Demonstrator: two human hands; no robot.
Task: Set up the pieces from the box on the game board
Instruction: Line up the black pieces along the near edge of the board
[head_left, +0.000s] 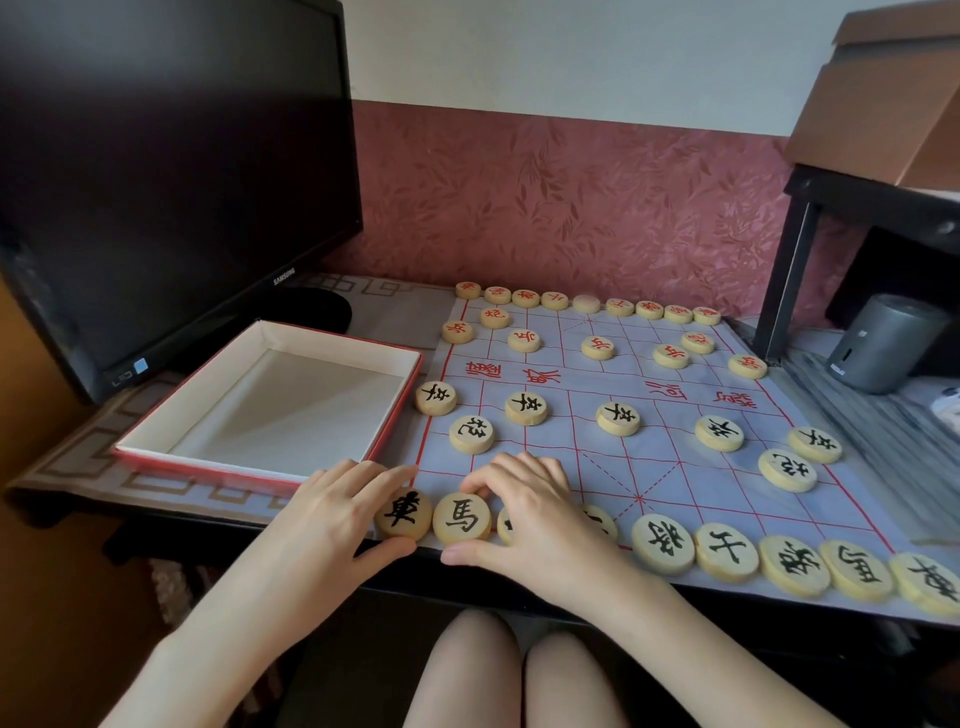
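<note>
A pale cloth game board (691, 384) with red lines lies on the desk. Red-lettered round pieces (597, 347) fill its far side and black-lettered ones (618, 418) its near side. My left hand (337, 514) rests at the board's near left corner, index finger and thumb bracketing the black chariot piece (402, 514). My right hand (530, 514) lies over the near row, fingertip and thumb on either side of the black horse piece (461, 519), and it mostly hides the two pieces to the right of that one. The red-rimmed box (208, 466) left of the board holds nothing.
A dark monitor (171, 171) stands behind the box at the left. A black shelf frame (789, 260) with a grey cylinder (883, 343) under it stands at the board's right. The near row of pieces sits close to the desk's front edge, with my knees below.
</note>
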